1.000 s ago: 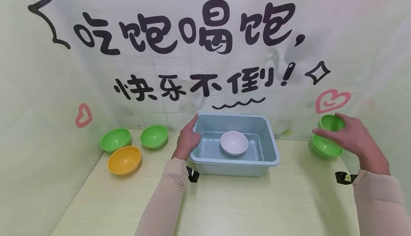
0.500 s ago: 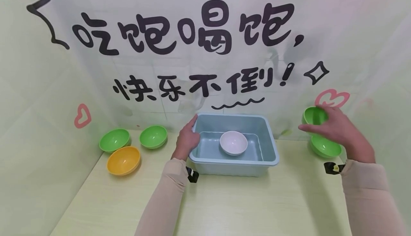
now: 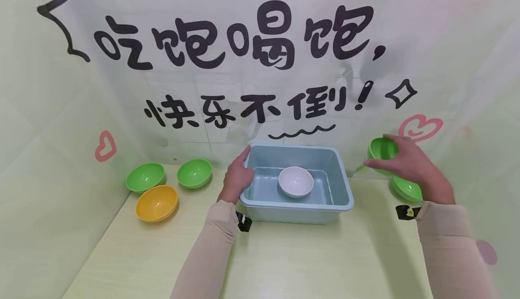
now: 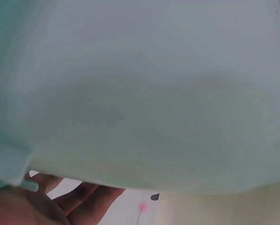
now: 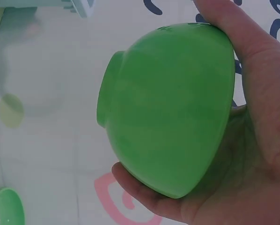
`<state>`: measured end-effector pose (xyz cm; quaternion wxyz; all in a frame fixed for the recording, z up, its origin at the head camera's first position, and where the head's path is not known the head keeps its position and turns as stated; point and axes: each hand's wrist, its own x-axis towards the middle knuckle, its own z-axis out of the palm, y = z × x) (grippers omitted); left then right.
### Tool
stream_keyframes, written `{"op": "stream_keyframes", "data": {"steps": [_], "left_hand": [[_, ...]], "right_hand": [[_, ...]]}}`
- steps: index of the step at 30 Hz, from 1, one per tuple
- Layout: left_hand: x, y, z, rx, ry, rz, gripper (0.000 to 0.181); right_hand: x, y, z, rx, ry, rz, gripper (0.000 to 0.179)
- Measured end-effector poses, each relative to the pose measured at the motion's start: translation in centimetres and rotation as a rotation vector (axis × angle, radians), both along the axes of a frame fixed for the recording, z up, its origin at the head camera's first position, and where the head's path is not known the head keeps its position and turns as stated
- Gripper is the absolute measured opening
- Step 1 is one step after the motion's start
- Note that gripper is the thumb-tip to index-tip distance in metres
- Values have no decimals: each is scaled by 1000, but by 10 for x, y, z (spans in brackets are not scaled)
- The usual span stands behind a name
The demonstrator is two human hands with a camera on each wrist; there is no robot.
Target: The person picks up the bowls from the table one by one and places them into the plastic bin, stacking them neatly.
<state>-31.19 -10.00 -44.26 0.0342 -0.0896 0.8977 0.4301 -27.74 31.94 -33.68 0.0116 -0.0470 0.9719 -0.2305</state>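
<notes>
Left hand (image 3: 237,178): gripping the left rim of the blue tub (image 3: 296,207), thumb over the edge.
Right hand (image 3: 418,163): grasping the held green bowl (image 3: 382,149) between thumb and fingers.
Held green bowl: raised over the right side of the bench (image 3: 317,258), apart from the tub; tilted, mouth turned toward the palm.
Right-side green bowl (image 3: 406,190): on the bench below the right hand, partly hidden.
White bowl (image 3: 295,181): upright inside the tub, near the middle of its floor.
Leftmost green bowl (image 3: 145,177): on the bench, with the yellow bowl (image 3: 156,203) just beside on the near side and another green bowl (image 3: 194,173) near on the right.
Step with the bowls: seemingly mid-transfer; off the bench, not yet set down.
Next move with the held bowl: probably calling for a firm pinch, height enough to clear the tub's right rim if heading left, then levelling; tub best kept steady.
</notes>
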Motion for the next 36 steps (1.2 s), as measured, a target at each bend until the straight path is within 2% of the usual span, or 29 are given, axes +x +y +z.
{"op": "stream_keyframes", "data": {"steps": [9, 21, 27, 36], "left_hand": [[3, -1, 3, 0, 6, 8, 79], [-1, 0, 1, 6, -10, 11, 82], [2, 1, 2, 4, 0, 21, 81], [2, 2, 2, 13, -8, 22, 82]], "right_hand": [[-9, -18, -3, -9, 19, 36, 110], [-19, -41, -5, -28, -5, 65, 110], [-24, -54, -7, -35, 20, 108, 105], [-31, -69, 3, -13, 20, 146, 107]]}}
